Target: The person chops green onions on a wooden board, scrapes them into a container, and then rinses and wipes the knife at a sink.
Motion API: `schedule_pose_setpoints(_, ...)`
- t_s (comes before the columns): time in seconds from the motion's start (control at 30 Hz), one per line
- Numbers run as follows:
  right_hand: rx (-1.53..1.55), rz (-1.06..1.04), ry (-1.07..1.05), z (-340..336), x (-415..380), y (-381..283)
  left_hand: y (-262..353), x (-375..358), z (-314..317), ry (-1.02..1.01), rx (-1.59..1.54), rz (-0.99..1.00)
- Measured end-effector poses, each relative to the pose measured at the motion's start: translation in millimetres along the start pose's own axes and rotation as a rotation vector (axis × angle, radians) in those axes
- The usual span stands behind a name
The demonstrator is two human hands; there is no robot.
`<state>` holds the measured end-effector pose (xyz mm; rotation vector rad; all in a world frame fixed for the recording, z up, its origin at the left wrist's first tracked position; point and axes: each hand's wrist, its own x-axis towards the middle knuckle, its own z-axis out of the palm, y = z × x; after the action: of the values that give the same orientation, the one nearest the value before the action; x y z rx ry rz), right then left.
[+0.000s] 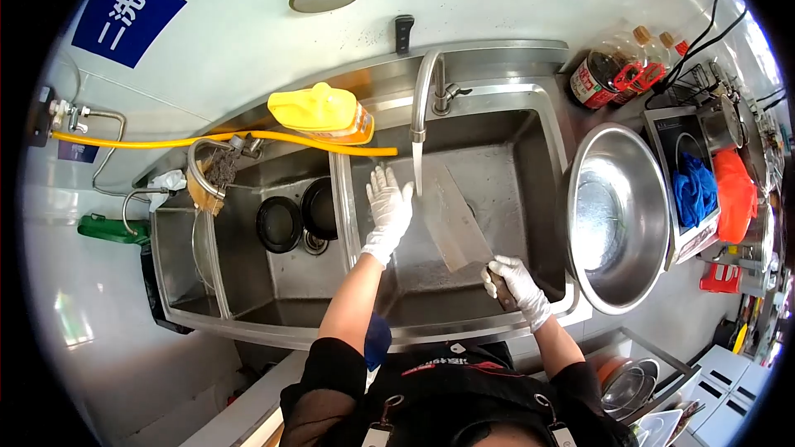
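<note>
A wide cleaver (455, 219) is over the right sink basin (517, 190), its blade slanting up and left beneath the faucet (426, 91). Water runs from the spout near the blade's upper end. My right hand (515, 290), in a white glove, is wrapped round the cleaver's dark handle at the basin's front. To the left of the blade, my left hand (387, 211), also gloved, has its fingers spread and holds nothing. It is beside the stream, apart from the blade.
A yellow jug (319, 116) and yellow hose (290, 140) are behind the sinks. Two black pans (279, 224) lie in the left basin. A large steel bowl (619, 215) is at the right, near dark bottles (595, 79) and a blue cloth (694, 189).
</note>
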<state>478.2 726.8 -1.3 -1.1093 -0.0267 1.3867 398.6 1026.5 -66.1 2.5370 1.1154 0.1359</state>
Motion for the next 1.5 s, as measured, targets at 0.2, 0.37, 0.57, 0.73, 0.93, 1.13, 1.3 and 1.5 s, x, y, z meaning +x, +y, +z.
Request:
schedule_pose_setpoints(0.2,-0.067,0.090,0.051,1.3,-38.8,-26.6,42.9,16.3,0.0,-0.136,-1.374,-0.670)
schedule_pose_setpoints(0.37,0.142,0.159,0.006,2.2,-30.9,-15.4,21.1,51.3,16.1,-0.441,-1.821,-0.732)
schedule_pose_setpoints(0.57,0.155,0.148,-0.048,24.1,-13.5,-18.8,8.6,56.4,-27.3,-0.387,-1.718,-0.886)
schedule_pose_setpoints(0.73,0.026,0.145,-0.025,30.3,-37.2,-38.8,-27.2,51.5,3.4,-0.074,-0.960,-0.340)
schedule_pose_setpoints(0.93,-0.657,0.068,0.275,40.3,-85.1,-32.0,114.7,2.0,-63.3,-0.172,-0.147,0.261)
schedule_pose_setpoints(1.13,-0.546,0.020,0.214,49.0,-156.4,-50.0,211.2,110.5,-13.5,0.133,0.600,0.785)
schedule_pose_setpoints(1.3,-0.536,-0.017,0.307,57.9,-246.6,-104.1,208.8,163.1,5.9,-0.253,1.567,0.610)
schedule_pose_setpoints(1.5,-0.964,-0.395,0.681,20.1,-284.9,-141.4,157.6,192.3,34.8,-0.100,1.908,0.656)
